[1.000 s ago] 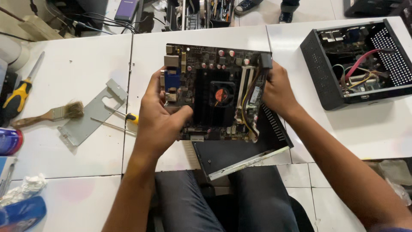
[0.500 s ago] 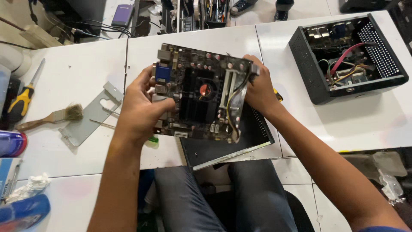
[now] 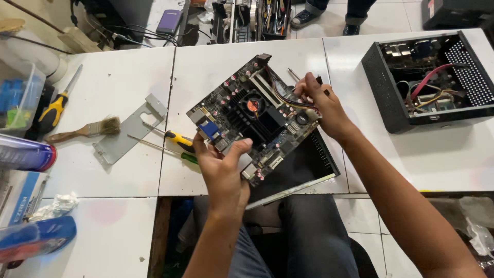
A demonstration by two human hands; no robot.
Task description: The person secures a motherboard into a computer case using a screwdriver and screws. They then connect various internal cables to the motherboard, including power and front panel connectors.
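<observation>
Above the white surface point(image 3: 231, 62) my left hand point(image 3: 222, 170) and right hand point(image 3: 323, 105) grip the small motherboard point(image 3: 254, 117) by opposite edges, tilted mid-inspection; next likely needs steady turning.

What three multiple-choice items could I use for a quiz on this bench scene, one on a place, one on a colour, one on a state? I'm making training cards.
1. Where does the paintbrush lie?
A. Left of the grey metal bracket
B. Inside the open black case
C. On the circuit board

2. What colour is the middle of the board's small fan?
A. Green
B. Orange
C. White

3. How is the circuit board held?
A. Flat on the table, untouched
B. By one hand only
C. Lifted and tilted, a hand at each end

Answers:
1 A, the brush rests on the white table just left of the bracket.
2 B, the fan's hub shows orange.
3 C, the left hand has a grip on the near edge and the right hand on the far edge.
</observation>
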